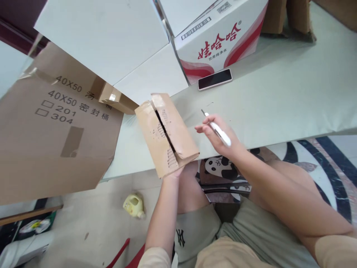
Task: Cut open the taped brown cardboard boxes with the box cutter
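Observation:
A small brown cardboard box (166, 134) lies on the front edge of the pale green table (279, 104), its taped top seam slit open along the middle. My left hand (174, 172) grips the box from underneath at its near end; the box hides most of the fingers. My right hand (220, 137) hovers just right of the box, fingers closed around a white utility knife (217, 130) whose thin blade points up and left toward the box.
A large flat brown carton (52, 137) printed 40X50 lies at the left. A white and red carton (220, 33) stands behind, with a black phone (215, 79) lying in front of it. White boards lean at the back. A yellow bottle (134, 204) lies on the floor.

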`<state>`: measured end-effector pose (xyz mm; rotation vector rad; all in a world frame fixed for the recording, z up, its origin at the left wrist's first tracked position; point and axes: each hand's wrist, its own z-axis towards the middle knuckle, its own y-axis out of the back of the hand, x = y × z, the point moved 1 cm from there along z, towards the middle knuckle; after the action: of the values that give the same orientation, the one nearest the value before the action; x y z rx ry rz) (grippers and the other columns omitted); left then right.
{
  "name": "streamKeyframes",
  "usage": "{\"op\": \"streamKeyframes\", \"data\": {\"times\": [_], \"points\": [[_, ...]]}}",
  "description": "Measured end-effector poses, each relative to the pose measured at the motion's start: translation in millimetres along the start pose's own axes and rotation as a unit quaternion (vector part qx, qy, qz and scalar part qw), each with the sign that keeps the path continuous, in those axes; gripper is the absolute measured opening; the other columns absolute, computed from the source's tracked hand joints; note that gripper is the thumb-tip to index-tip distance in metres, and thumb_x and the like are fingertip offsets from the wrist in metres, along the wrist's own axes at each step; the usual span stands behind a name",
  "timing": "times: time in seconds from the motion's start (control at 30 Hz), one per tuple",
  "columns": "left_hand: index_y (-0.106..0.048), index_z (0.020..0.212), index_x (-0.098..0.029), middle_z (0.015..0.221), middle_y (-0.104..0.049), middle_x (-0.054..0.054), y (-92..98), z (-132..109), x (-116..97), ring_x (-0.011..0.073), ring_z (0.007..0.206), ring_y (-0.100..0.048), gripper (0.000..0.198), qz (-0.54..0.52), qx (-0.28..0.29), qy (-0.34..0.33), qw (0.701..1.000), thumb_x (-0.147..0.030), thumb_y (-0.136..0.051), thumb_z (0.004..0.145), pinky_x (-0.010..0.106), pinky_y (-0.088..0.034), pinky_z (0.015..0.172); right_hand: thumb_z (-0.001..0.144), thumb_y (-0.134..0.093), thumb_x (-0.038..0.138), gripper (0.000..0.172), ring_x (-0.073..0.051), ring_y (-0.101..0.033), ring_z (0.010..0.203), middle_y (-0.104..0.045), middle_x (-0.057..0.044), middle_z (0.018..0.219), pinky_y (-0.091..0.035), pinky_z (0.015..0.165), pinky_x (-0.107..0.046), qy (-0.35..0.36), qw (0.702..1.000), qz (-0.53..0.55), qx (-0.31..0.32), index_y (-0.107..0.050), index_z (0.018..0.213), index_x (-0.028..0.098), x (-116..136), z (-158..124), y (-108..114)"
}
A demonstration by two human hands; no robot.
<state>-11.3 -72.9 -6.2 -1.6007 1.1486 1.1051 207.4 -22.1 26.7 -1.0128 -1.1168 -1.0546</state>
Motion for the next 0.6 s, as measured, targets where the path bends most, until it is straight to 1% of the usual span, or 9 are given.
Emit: {"op": "streamKeyframes", "data": {"times": [0.07, 0.13, 0.23, 0.3, 0.33, 0.4, 0.47, 0.53, 0.6], "points": [[-0.072, 0.124, -0.033, 0.141, -0.069, 0.005, -7.7, 2.8, 2.8, 0.0365, 0.135, -0.062, 0.056, -0.056, 0.008, 0.029, 0.998, -0.074, -0.057, 0.090, 0.059, -0.060, 0.101, 0.092, -0.061, 0.070, 0.046, -0.028, -0.072, 0.120, -0.075, -0.010, 0.118, -0.054, 0.103, -0.051, -0.012, 0.997, 0.022, 0.067, -0.050, 0.109, 0.028, -6.0, -1.4, -5.8], [-0.073, 0.119, -0.032, 0.135, -0.073, 0.004, -14.8, 6.3, 7.8, 0.0348, 0.123, -0.069, 0.051, -0.103, 0.008, 0.079, 0.992, -0.069, -0.066, 0.086, 0.050, -0.065, 0.085, 0.090, -0.064, 0.069, 0.048, -0.028, -0.066, 0.131, -0.069, -0.011, 0.133, -0.052, 0.108, -0.051, -0.012, 0.994, 0.047, 0.096, -0.048, 0.112, 0.029, -9.1, -1.9, -9.1], [-0.075, 0.108, -0.024, 0.108, -0.079, 0.011, -19.2, 11.5, 17.6, 0.0304, 0.091, -0.074, 0.052, -0.080, -0.023, 0.157, 0.984, -0.061, -0.081, 0.073, 0.036, -0.060, 0.060, 0.088, -0.067, 0.068, 0.052, -0.028, -0.054, 0.147, -0.058, -0.013, 0.151, -0.051, 0.112, -0.049, -0.007, 0.995, 0.075, 0.071, -0.043, 0.115, 0.031, -8.3, -0.4, -7.0], [-0.074, 0.107, -0.020, 0.101, -0.078, 0.012, -14.3, 12.7, 21.4, 0.0285, 0.087, -0.074, 0.051, -0.029, -0.050, 0.158, 0.986, -0.054, -0.084, 0.071, 0.034, -0.058, 0.060, 0.087, -0.069, 0.066, 0.053, -0.028, -0.046, 0.153, -0.053, -0.012, 0.155, -0.051, 0.112, -0.049, 0.002, 0.994, 0.097, 0.046, -0.040, 0.115, 0.032, -6.5, 1.5, -3.3], [-0.072, 0.110, -0.021, 0.106, -0.078, 0.012, -8.8, 11.9, 21.0, 0.0291, 0.094, -0.073, 0.050, -0.011, -0.075, 0.128, 0.989, -0.050, -0.083, 0.072, 0.034, -0.059, 0.065, 0.088, -0.069, 0.065, 0.052, -0.028, -0.043, 0.155, -0.053, -0.012, 0.156, -0.051, 0.113, -0.049, 0.009, 0.994, 0.106, 0.031, -0.039, 0.115, 0.032, -6.1, 2.6, -1.6], [-0.067, 0.119, -0.025, 0.128, -0.072, 0.010, 7.4, 7.1, 14.3, 0.0310, 0.118, -0.068, 0.046, -0.004, -0.151, 0.004, 0.988, -0.046, -0.074, 0.078, 0.038, -0.060, 0.082, 0.089, -0.067, 0.065, 0.051, -0.027, -0.040, 0.157, -0.054, -0.011, 0.155, -0.050, 0.113, -0.050, 0.024, 0.993, 0.116, -0.010, -0.037, 0.115, 0.033, -7.4, 4.9, 0.5], [-0.061, 0.124, -0.033, 0.146, -0.061, 0.006, 25.0, -1.8, 1.2, 0.0313, 0.141, -0.054, 0.040, -0.008, -0.233, -0.143, 0.962, -0.046, -0.064, 0.086, 0.045, -0.055, 0.099, 0.090, -0.066, 0.066, 0.052, -0.026, -0.039, 0.157, -0.056, -0.011, 0.153, -0.049, 0.114, -0.052, 0.035, 0.991, 0.122, -0.041, -0.036, 0.117, 0.034, -10.6, 6.6, -0.1], [-0.058, 0.125, -0.038, 0.157, -0.051, 0.002, 34.4, -10.8, -14.8, 0.0321, 0.152, -0.042, 0.037, 0.032, -0.209, -0.252, 0.944, -0.046, -0.062, 0.089, 0.049, -0.050, 0.109, 0.089, -0.066, 0.067, 0.053, -0.025, -0.045, 0.154, -0.059, -0.010, 0.152, -0.048, 0.116, -0.052, 0.043, 0.990, 0.135, -0.025, -0.036, 0.117, 0.034, -13.7, 6.8, -3.7], [-0.053, 0.130, -0.041, 0.162, -0.043, 0.000, 33.0, -16.3, -29.1, 0.0318, 0.155, -0.037, 0.046, 0.082, -0.141, -0.297, 0.941, -0.048, -0.067, 0.088, 0.048, -0.050, 0.111, 0.089, -0.066, 0.066, 0.051, -0.023, -0.053, 0.148, -0.062, -0.010, 0.149, -0.045, 0.120, -0.051, 0.053, 0.988, 0.143, 0.033, -0.036, 0.115, 0.033, -15.0, 4.8, -9.1]]}}
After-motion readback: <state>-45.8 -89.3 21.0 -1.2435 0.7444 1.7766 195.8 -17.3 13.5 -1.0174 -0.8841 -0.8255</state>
